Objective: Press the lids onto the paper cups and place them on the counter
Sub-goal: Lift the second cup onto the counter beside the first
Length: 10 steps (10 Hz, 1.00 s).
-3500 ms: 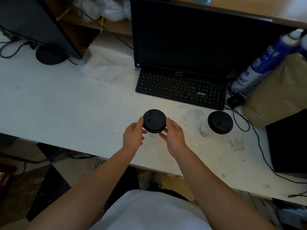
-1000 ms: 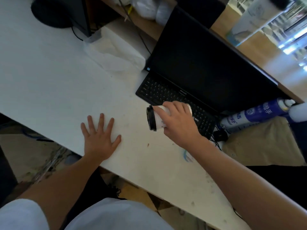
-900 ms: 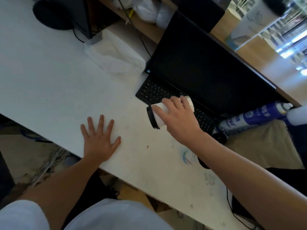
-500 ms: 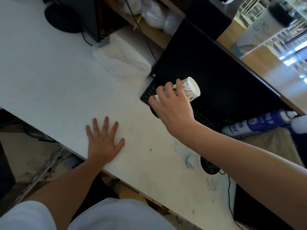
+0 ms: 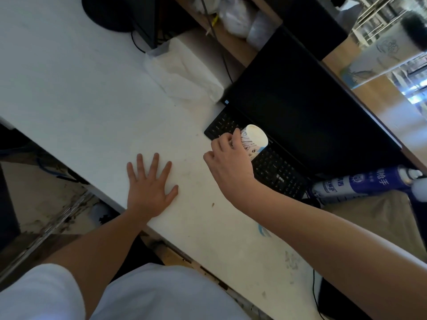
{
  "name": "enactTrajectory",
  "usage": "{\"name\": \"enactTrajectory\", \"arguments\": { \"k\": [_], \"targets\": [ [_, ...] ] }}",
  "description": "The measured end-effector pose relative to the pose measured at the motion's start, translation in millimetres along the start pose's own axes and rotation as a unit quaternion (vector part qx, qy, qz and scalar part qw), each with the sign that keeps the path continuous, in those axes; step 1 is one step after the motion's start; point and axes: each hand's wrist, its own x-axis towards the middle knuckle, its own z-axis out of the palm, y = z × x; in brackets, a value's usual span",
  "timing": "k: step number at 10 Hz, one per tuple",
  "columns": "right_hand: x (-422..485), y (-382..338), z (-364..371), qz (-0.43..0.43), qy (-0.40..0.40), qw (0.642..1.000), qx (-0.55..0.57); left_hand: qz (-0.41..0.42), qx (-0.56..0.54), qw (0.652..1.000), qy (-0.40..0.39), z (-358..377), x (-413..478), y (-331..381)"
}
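The right hand (image 5: 228, 162) is gripping a paper cup (image 5: 253, 140), fingers wrapped around its printed side. The cup is tilting, its pale round bottom facing up and away from the hand; the lid end is hiding behind the fingers, so the lid cannot be made out. Hand and cup are hanging over the near edge of a black keyboard (image 5: 265, 162), which is lying just beyond the knuckles, in front of a dark monitor (image 5: 307, 107).

The left hand (image 5: 150, 188) is lying flat and open, fingers spread, palm down on the white surface (image 5: 80, 93), well to the left of the right hand and holding nothing.

To the right of the right forearm, a blue spray can (image 5: 365, 184) is lying on its side. Beyond the left hand, a crumpled white bag (image 5: 184, 77) is resting on the surface.
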Motion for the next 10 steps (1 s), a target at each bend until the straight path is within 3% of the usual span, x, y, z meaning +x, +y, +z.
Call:
{"name": "enactTrajectory", "arguments": {
  "k": [6, 7, 8, 9, 10],
  "targets": [
    [-6.3, -0.1, -0.2, 0.008, 0.009, 0.999, 0.038, 0.000, -0.005, 1.000, 0.002, -0.4, 0.7, 0.1],
    [-8.4, 0.1, 2.6, 0.025, 0.008, 0.995, 0.099, 0.000, -0.004, 1.000, -0.002, -0.5, 0.4, 0.0],
    [-10.7, 3.2, 12.8, 0.074, 0.018, 0.967, 0.244, 0.001, -0.009, 1.000, -0.003, 0.0, 0.5, -0.3],
    [-15.6, 5.6, 26.3, 0.128, 0.041, 0.905, 0.404, 0.001, -0.008, 1.000, -0.008, 0.4, 0.9, -0.2],
    [-23.5, 5.7, 32.6, 0.176, 0.064, 0.802, 0.567, -0.001, -0.009, 1.000, -0.011, 0.8, 0.5, -0.2]
  ]
}}
